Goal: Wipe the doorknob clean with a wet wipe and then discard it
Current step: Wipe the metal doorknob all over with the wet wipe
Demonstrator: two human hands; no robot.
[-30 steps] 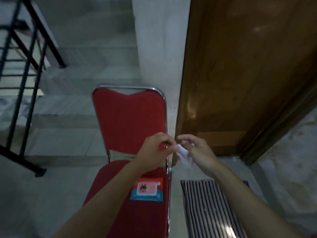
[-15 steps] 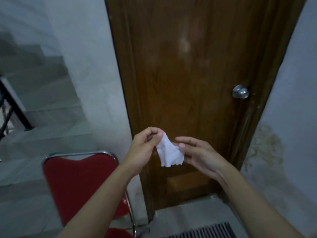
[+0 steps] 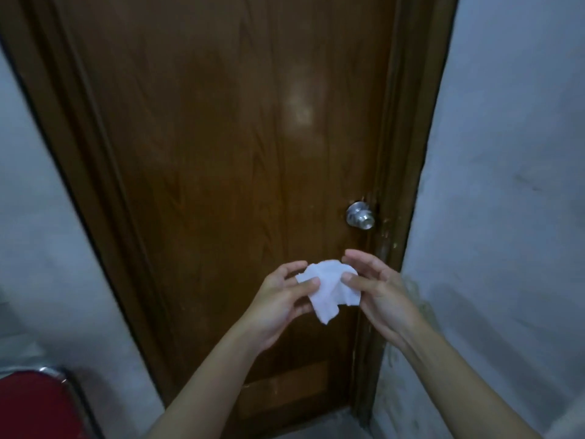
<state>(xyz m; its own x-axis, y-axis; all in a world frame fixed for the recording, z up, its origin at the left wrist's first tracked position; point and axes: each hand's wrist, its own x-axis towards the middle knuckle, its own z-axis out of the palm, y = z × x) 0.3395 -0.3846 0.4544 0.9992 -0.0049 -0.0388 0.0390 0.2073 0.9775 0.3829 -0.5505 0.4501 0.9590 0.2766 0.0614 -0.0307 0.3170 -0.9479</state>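
floor (image 3: 319, 430): grey, bare strip at door foot | red chair (image 3: 34, 403): standing lower left

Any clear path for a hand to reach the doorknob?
Yes: bare door panel lies between the wet wipe and the doorknob, and left of the knob. Right of it the door frame crowds close. Both the left hand and right hand pinch the wipe.

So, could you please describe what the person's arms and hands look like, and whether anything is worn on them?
Both forearms are bare as far as the frame shows: no sleeves, gloves, watch or bracelets. The left hand and the right hand show no rings on the visible fingers, and the nails look short and unpainted. The picture is dim, so any finer marks cannot be made out.
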